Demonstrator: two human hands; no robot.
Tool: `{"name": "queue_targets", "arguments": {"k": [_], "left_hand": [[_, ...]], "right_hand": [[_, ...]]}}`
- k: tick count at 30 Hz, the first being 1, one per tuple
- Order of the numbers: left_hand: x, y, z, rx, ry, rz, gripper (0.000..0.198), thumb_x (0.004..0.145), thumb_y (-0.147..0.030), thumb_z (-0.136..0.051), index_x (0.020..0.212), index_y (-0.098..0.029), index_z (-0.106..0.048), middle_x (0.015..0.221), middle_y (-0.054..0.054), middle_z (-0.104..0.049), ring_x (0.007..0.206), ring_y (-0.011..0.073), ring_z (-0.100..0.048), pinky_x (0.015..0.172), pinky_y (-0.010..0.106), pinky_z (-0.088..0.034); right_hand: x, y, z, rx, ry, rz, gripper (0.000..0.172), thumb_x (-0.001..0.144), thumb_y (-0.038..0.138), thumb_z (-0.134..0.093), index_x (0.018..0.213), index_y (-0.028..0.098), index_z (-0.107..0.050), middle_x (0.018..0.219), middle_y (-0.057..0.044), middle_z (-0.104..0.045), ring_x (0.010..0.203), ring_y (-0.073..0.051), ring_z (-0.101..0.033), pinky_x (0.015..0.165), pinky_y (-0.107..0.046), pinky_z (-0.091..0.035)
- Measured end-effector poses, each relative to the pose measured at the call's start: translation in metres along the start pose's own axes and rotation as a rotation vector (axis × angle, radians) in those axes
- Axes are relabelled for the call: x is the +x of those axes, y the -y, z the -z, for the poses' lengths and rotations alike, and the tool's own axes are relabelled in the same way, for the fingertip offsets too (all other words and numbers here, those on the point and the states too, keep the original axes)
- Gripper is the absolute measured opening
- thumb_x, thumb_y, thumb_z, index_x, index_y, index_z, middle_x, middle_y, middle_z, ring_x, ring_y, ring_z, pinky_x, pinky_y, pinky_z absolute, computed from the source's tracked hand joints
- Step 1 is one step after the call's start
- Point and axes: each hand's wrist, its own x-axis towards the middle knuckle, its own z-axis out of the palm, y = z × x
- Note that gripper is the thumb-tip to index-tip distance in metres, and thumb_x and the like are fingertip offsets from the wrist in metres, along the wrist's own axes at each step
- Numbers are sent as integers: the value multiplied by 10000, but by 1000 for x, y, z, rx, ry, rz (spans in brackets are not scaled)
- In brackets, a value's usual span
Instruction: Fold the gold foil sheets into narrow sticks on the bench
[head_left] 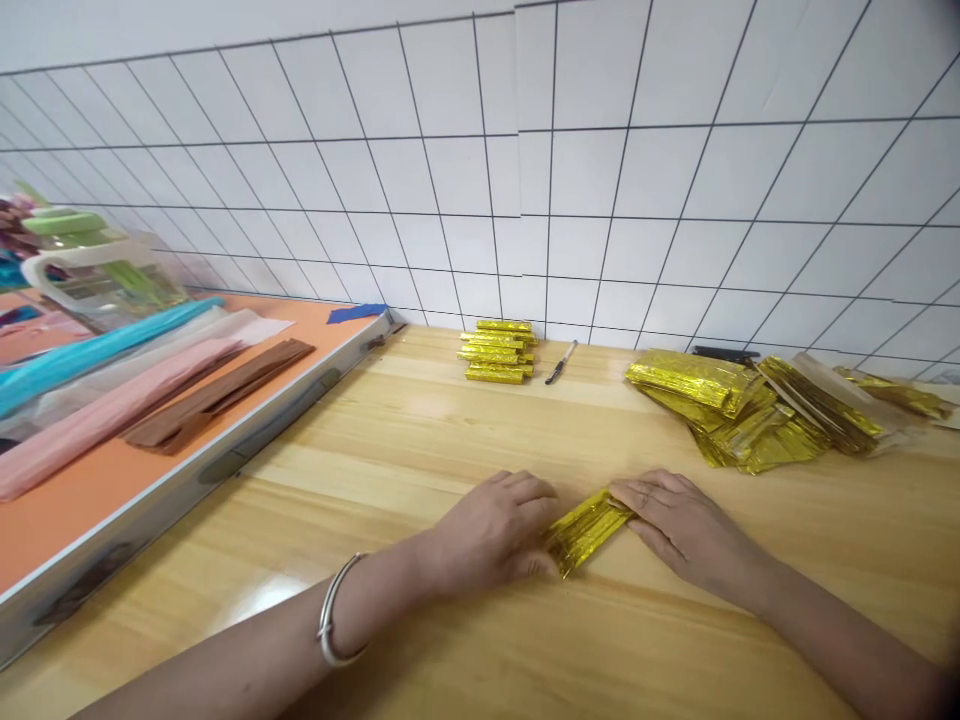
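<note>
A flat bundle of shiny gold foil strips (587, 533) lies slantwise on the wooden table between my two hands. My left hand (495, 530), with a silver bangle at the wrist, has its thumb and curled fingers closed on the bundle's left end. The far end is under the fingers of my right hand (675, 525), which wears a ring and grips it from above. Both ends of the bundle are partly covered by my fingers. Beyond my right hand is a loose heap of similar gold strips (739, 410).
Several narrow gold bundles (497, 352) are stacked by the tiled wall, beside a pen (561, 362). At the left, a raised orange board (285, 400) carries brown folded paper (225, 392), pink paper (127, 415) and a blue roll (112, 345). A clear jug with a green lid (75, 228) stands behind.
</note>
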Motion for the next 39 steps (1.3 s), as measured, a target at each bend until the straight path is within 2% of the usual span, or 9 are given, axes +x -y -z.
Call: {"name": "queue_targets", "arguments": {"k": [2,7,12,18,24,29,34,39], "left_hand": [[-12,-7,-7,26,-4,29,518,810,-555,-495,1183,-196,-484,1102,85,-569,952,221,-513,831,336,-385],[-17,-16,-28,154,-29,55,270,912,-347,-396,1093,-193,-524,1021,61,-610,907,192,-527,790,337,-360],[-15,-15,-27,264,-26,57,219,916,-228,-382,1067,-189,-536,995,56,-616,917,185,-528,759,332,-353],[-16,-9,-23,268,-23,88,223,902,-237,-416,1084,-205,-542,977,44,-614,890,171,-534,778,305,-388],[-21,-18,-34,261,-87,127,220,917,-235,-384,1060,-179,-542,955,59,-635,922,173,-553,804,306,-416],[-23,-21,-37,255,-111,141,192,913,-238,-410,1014,-205,-570,1042,39,-630,968,181,-551,807,318,-419],[-26,-22,-38,138,-161,237,169,892,-265,-458,955,-215,-607,995,27,-636,933,166,-559,802,294,-419],[-23,-23,-41,39,-235,322,169,888,-273,-467,900,-215,-625,920,25,-636,889,156,-557,801,291,-407]], "right_hand": [[1,1,-3,-23,-11,8,396,882,217,-441,1277,217,-459,1194,-64,-576,1053,-226,-473,917,-415,-412],[0,5,-11,-109,-46,-5,360,876,161,-432,1224,208,-512,1123,-89,-598,1011,-224,-501,848,-395,-452],[-9,16,-17,-207,-63,-47,352,863,124,-432,1193,182,-539,1071,-108,-603,987,-231,-504,823,-384,-462],[-17,32,-21,-270,-70,-124,361,840,88,-441,1172,166,-559,1041,-124,-607,964,-252,-512,808,-390,-465],[-22,23,-25,-177,-130,-69,350,849,110,-449,1166,202,-565,1044,-107,-624,954,-231,-533,791,-372,-473],[-22,19,-22,-96,-165,-56,263,875,167,-452,1106,194,-575,1008,-89,-637,934,-217,-542,820,-374,-463],[-21,17,-20,-5,-170,-70,187,891,224,-450,1016,203,-587,935,-68,-630,892,-203,-537,789,-357,-456],[-17,18,-17,43,-180,-106,180,896,229,-429,912,196,-606,872,-70,-616,854,-206,-526,751,-354,-439]]}}
